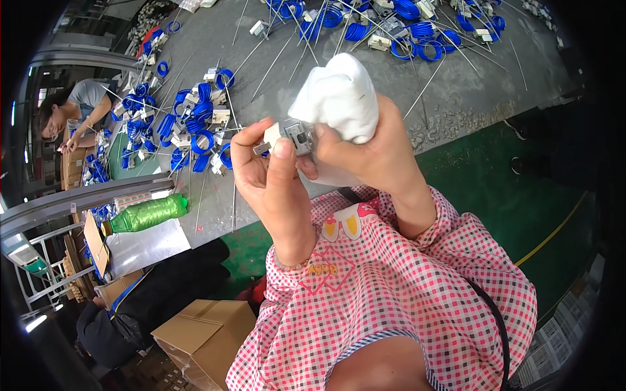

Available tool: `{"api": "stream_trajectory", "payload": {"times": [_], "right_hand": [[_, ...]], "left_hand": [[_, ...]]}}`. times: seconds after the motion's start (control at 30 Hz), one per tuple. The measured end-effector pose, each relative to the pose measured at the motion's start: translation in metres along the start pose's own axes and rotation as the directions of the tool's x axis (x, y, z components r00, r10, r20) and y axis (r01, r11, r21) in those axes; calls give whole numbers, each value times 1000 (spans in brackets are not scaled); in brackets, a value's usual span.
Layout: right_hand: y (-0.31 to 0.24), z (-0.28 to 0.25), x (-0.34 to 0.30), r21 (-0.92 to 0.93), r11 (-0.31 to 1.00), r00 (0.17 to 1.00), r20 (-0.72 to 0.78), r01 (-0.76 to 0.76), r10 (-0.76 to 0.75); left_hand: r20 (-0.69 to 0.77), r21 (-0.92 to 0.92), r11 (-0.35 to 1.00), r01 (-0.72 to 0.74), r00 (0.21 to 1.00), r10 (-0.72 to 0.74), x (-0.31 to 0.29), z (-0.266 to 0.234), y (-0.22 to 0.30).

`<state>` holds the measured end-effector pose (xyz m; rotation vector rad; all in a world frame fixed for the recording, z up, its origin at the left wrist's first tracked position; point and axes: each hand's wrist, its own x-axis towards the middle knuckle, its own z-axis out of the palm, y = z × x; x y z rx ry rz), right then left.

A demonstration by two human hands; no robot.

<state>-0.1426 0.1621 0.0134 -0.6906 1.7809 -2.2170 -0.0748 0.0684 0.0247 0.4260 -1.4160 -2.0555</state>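
Between the thumb and fingers of my left hand (277, 186) is a small white and grey thermostat-like part (297, 138) with a metal face. A bunched white cloth (342, 98) fills my right hand (378, 146), whose fingers wrap round it. The cloth sits just above and right of the part, and my right thumb is close to the part's edge. Whether thumb and part touch, I cannot tell. Just left of my left hand lies a pile of similar parts with coiled blue wires (195, 120) and thin metal rods.
More blue-coiled parts (424, 32) lie along the far side of the grey table (267, 78). A green bottle (149, 214) lies on its side at the left. A cardboard box (205, 339) stands below. At the far left a person (81, 107) leans over the work.
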Motion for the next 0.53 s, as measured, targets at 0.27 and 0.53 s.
{"api": "stream_trajectory", "payload": {"times": [0.27, 0.53], "right_hand": [[-2, -2, -4, -4, 999, 998, -50, 43, -43], [8, -9, -3, 86, 988, 989, -87, 128, -120]], "left_hand": [[20, -57, 998, 1, 1000, 0, -2, 2, 1], [47, -58, 998, -5, 999, 8, -2, 2, -5]]}}
